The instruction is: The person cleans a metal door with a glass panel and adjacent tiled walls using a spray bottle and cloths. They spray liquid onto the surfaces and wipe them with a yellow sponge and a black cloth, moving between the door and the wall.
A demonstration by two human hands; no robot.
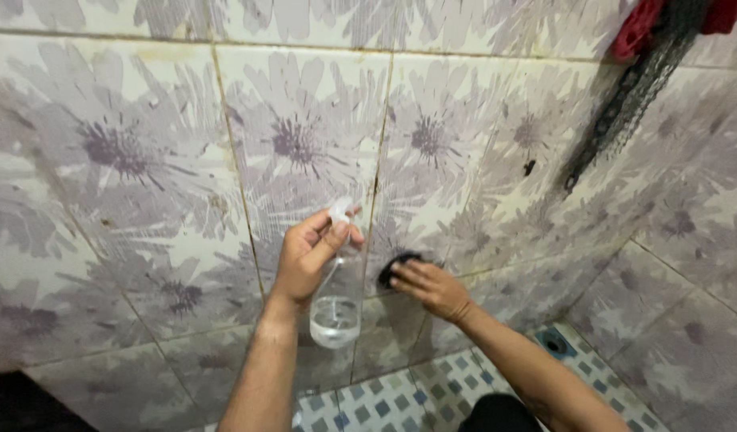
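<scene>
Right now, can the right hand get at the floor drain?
Probably yes: the right hand presses a dark scrubber on the wall, and bare tile lies between it and the floor drain.

Grey flower-patterned tiled walls meet in a corner above a blue-checked tiled floor with a drain.

The left hand is raised with fingers curled in a grip, while the right hand presses flat, forearm outstretched.
</scene>
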